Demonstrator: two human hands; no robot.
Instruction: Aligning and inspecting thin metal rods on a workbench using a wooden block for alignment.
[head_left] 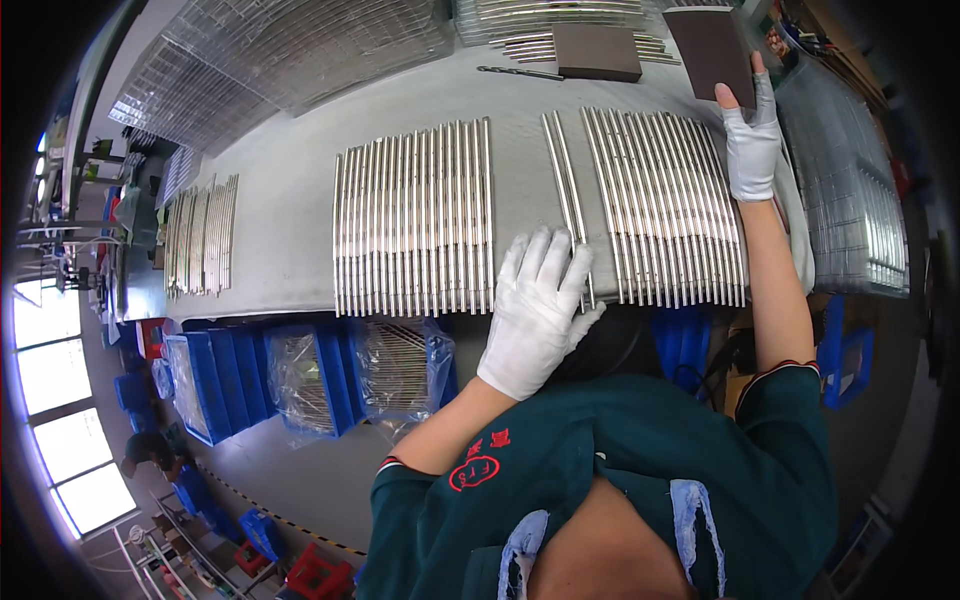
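Observation:
My left hand [540,300], in a white glove, lies flat with fingers stretched over the near end of a few loose metal rods [566,185]. Left of it is a row of shiny metal rods [413,220], set side by side. Another such row [668,210] lies to the right of the loose rods. My right hand [752,145], gloved with a bare thumb tip and fingertip, grips a flat dark brown block [708,52] at the table's far right. Some of its fingers are hidden behind the block.
A second brown block [597,55] rests on more rods at the back, beside a drill bit [520,72]. Clear plastic trays [300,50] stand at the far left, more [845,180] at right. Shorter rods [202,240] lie left. Blue bins [215,385] sit below the table edge.

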